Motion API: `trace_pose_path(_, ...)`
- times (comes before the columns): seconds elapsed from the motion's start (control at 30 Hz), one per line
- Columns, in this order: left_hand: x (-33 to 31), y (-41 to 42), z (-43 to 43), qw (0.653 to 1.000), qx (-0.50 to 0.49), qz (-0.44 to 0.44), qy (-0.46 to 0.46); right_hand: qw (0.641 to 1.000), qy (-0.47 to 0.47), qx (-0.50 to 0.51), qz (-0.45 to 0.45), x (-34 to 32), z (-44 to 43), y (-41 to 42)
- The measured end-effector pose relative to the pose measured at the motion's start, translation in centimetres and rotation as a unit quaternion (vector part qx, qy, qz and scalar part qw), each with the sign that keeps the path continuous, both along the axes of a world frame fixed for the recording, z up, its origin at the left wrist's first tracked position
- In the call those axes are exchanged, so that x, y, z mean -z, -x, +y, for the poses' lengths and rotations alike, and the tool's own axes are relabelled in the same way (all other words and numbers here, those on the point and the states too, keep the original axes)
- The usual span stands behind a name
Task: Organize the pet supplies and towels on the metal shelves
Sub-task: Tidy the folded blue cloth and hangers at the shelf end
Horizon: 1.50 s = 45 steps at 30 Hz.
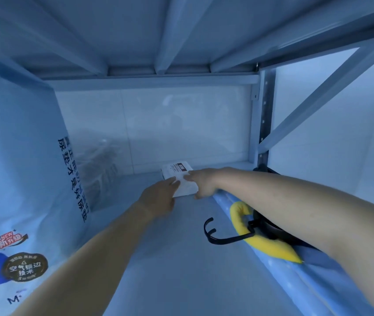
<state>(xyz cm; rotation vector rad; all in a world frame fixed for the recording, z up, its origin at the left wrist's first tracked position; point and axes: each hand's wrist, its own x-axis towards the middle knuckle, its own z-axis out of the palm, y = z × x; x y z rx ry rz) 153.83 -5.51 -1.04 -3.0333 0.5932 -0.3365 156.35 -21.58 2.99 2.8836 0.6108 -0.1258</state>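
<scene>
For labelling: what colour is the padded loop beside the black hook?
The padded loop is yellow; head view.

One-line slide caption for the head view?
Right hand grips a small white box on the metal shelf, left hand touching it, large pet-pad bag at left.

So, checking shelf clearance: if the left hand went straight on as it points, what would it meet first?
The white box; the left hand seems to touch it. Beyond lies the back wall.

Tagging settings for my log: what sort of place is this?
Likely a home storage corner: a metal shelf against a white tiled wall, with a large bag of pet pads and a small white box.
</scene>
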Motion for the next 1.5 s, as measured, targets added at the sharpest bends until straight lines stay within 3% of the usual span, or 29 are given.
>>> trace_pose_path(0.23, 1.4, 0.5, 0.4, 1.000, 0.010, -0.029, -0.008, 0.999, 0.023, -0.032, 0.002, -0.1, -2.0, 0.4)
trace_pose_path(0.93, 0.1, -2.4, -0.6, 0.994, -0.055, 0.089, -0.030, 0.988, 0.148, 0.005, 0.046, 0.4, -0.6, -2.4)
trace_pose_path(1.5, 1.1, -2.3, 0.1, 0.996, -0.019, 0.090, 0.018, 0.990, 0.120, 0.021, 0.066, 0.1, -0.9, -2.7)
